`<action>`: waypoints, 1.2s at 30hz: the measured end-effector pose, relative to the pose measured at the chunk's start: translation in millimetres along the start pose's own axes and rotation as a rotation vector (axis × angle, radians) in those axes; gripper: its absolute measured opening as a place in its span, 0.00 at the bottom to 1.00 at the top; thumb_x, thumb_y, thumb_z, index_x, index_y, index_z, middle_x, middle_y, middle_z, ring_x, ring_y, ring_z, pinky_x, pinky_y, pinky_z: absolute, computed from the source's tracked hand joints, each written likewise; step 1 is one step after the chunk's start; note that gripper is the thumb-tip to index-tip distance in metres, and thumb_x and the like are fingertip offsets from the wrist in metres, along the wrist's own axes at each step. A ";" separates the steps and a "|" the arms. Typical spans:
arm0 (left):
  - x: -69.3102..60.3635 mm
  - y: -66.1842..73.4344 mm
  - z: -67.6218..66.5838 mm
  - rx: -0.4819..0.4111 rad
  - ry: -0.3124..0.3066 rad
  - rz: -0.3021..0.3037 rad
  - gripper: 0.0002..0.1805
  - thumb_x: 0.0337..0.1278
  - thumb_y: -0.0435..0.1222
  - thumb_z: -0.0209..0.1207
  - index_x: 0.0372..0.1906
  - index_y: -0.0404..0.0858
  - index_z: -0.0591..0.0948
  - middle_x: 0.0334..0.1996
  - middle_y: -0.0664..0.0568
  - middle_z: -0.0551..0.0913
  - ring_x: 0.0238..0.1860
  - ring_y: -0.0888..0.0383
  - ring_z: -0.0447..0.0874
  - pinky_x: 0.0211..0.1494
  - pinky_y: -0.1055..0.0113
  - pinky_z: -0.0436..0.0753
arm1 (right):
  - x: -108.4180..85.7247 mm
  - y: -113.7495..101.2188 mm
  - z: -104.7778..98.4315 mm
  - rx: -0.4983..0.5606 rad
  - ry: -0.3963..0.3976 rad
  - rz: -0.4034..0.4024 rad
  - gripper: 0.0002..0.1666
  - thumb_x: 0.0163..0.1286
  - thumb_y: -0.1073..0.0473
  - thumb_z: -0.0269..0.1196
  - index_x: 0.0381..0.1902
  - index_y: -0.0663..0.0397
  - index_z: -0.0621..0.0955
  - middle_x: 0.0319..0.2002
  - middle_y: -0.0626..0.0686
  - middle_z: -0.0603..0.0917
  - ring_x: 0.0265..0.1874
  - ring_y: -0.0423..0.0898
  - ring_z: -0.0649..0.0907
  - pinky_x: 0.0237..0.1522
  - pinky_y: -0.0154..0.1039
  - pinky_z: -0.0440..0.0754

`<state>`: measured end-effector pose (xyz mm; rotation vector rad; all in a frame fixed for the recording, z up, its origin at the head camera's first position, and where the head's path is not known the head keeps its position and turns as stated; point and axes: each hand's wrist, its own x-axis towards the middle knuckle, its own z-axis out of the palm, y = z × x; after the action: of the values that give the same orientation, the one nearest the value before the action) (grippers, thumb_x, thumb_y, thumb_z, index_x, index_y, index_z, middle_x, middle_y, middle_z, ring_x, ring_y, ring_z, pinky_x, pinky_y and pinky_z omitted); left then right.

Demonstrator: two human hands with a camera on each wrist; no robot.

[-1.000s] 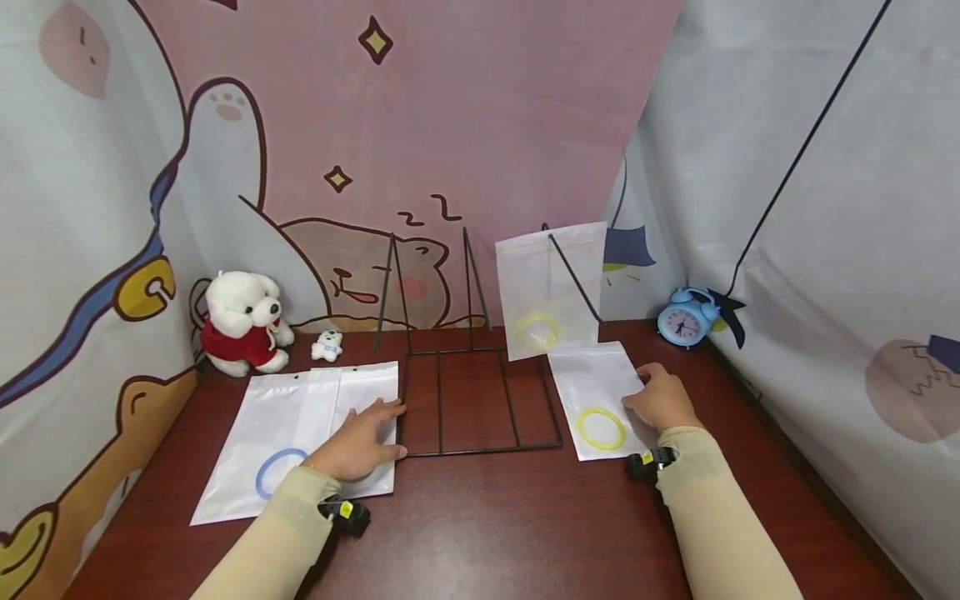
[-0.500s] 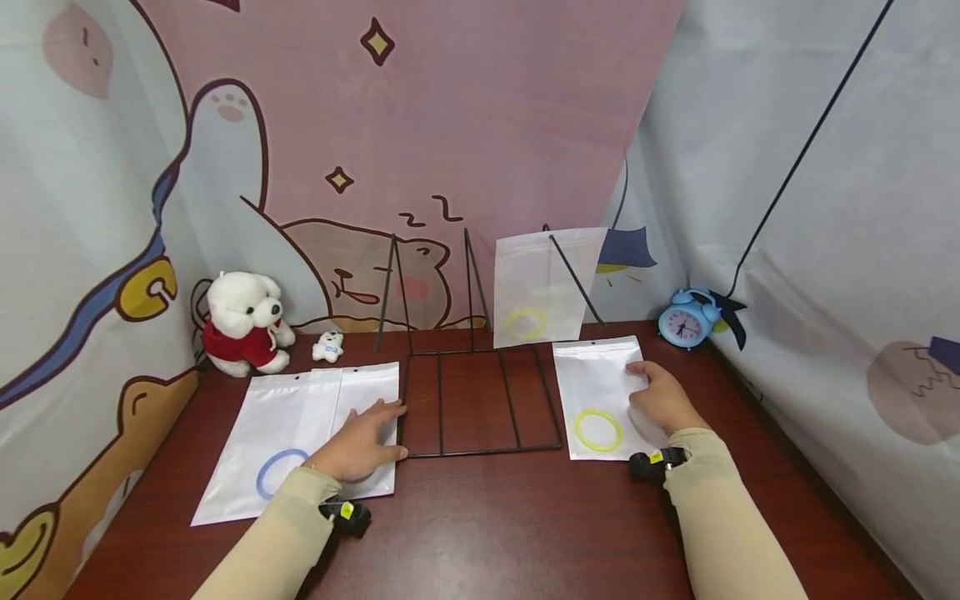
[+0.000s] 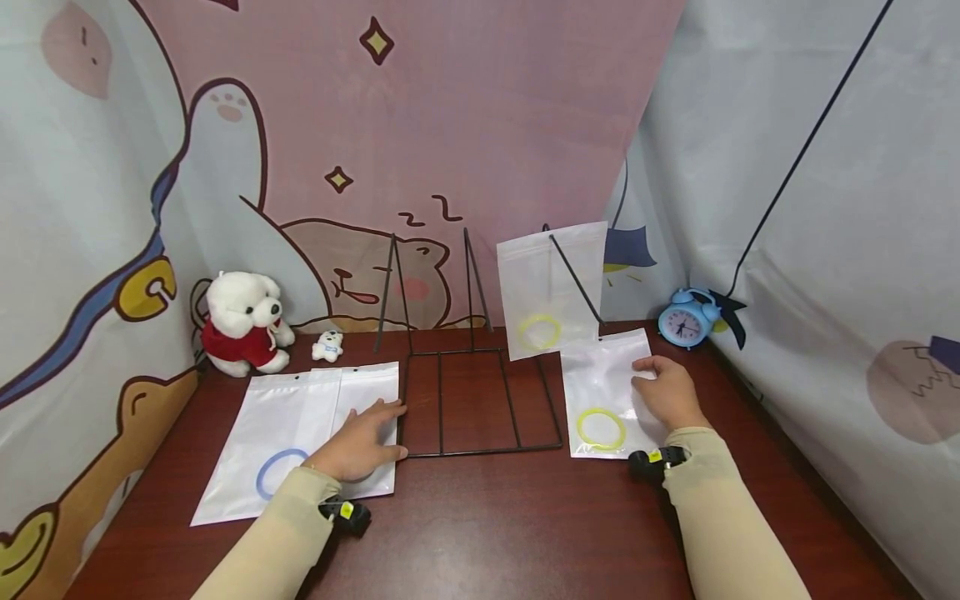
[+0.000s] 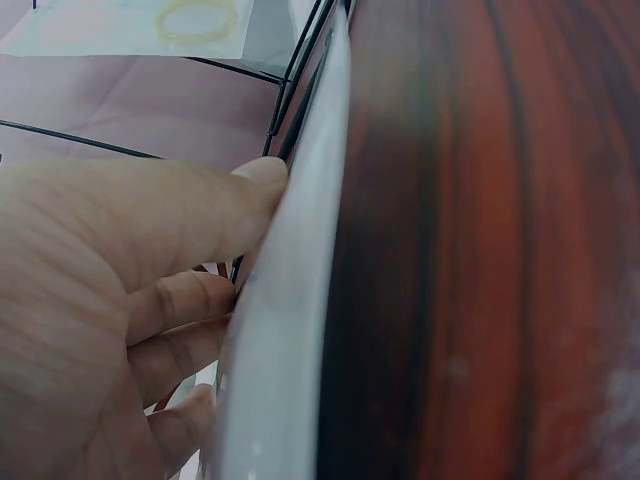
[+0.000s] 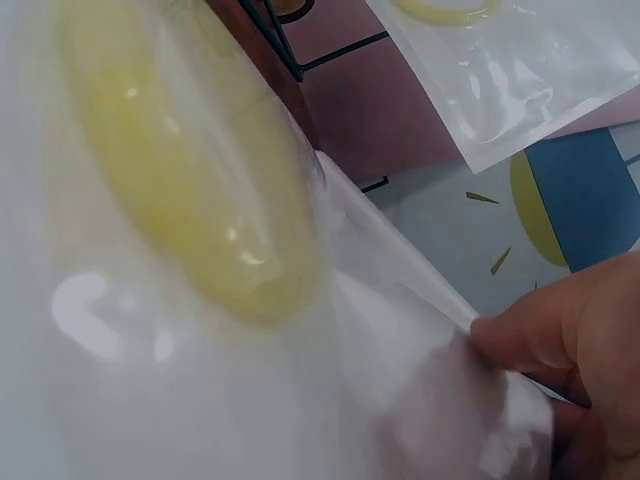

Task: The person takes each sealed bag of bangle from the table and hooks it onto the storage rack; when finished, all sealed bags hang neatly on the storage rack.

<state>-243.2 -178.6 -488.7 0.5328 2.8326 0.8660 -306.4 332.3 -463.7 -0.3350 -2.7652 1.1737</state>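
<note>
My right hand [image 3: 666, 392] pinches the right edge of a white zip bag [image 3: 581, 379] with a yellow ring [image 3: 602, 428] showing through it. The right wrist view has my thumb [image 5: 535, 325] on the front of the bag's edge, other fingers partly hidden. Above hangs another white zip bag [image 3: 551, 275] with a yellow ring, on one arm of a black wire rack [image 3: 480, 452]. My left hand [image 3: 360, 446] rests with fingers extended over white zip bags [image 3: 281, 417] lying flat, fingertips at the rack's left side. One of these bags shows a blue ring [image 3: 279, 468].
A white plush bear [image 3: 243, 321] in red and a tiny bear figure [image 3: 327, 346] stand at the back left. A blue alarm clock [image 3: 686, 319] stands at the back right. Two further rack arms rise at the left. Printed cloth encloses the table [image 3: 480, 533].
The hanging bag swung back and then forward again. With my right hand, the pinched bag has shifted and tilted, its top now farther right and slightly higher. My left hand stays still.
</note>
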 end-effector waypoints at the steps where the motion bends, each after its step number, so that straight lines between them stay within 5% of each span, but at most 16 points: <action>1: 0.1 -0.3 -0.1 0.002 0.000 0.000 0.38 0.63 0.41 0.70 0.76 0.33 0.72 0.79 0.40 0.68 0.83 0.35 0.53 0.80 0.26 0.44 | -0.6 -1.0 0.3 0.001 0.014 0.004 0.19 0.76 0.60 0.61 0.60 0.64 0.81 0.68 0.70 0.77 0.68 0.67 0.73 0.74 0.68 0.67; 8: 0.6 -0.4 -0.4 0.000 -0.004 -0.004 0.38 0.63 0.40 0.69 0.76 0.33 0.72 0.79 0.41 0.68 0.83 0.35 0.53 0.80 0.27 0.44 | -2.8 -5.3 -2.5 0.021 0.051 -0.007 0.19 0.76 0.61 0.61 0.61 0.63 0.79 0.69 0.69 0.76 0.69 0.66 0.73 0.74 0.69 0.65; 20: -0.4 -0.6 -0.7 -0.001 -0.008 0.002 0.39 0.64 0.41 0.69 0.76 0.33 0.72 0.79 0.40 0.67 0.83 0.35 0.52 0.81 0.27 0.44 | -4.4 -12.6 -12.5 0.008 -0.012 -0.048 0.41 0.70 0.71 0.57 0.81 0.62 0.64 0.81 0.66 0.62 0.81 0.69 0.57 0.77 0.71 0.57; 36: -0.4 0.2 -1.3 0.002 -0.005 0.002 0.38 0.64 0.41 0.69 0.76 0.33 0.72 0.79 0.40 0.67 0.83 0.35 0.53 0.80 0.27 0.44 | -11.4 -22.8 -14.3 -0.026 0.150 0.030 0.22 0.79 0.56 0.58 0.64 0.63 0.78 0.70 0.70 0.75 0.69 0.69 0.74 0.69 0.68 0.72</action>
<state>-243.0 -179.2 -487.5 0.5372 2.8289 0.8610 -296.1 324.0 -437.6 -0.4486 -2.6570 1.0729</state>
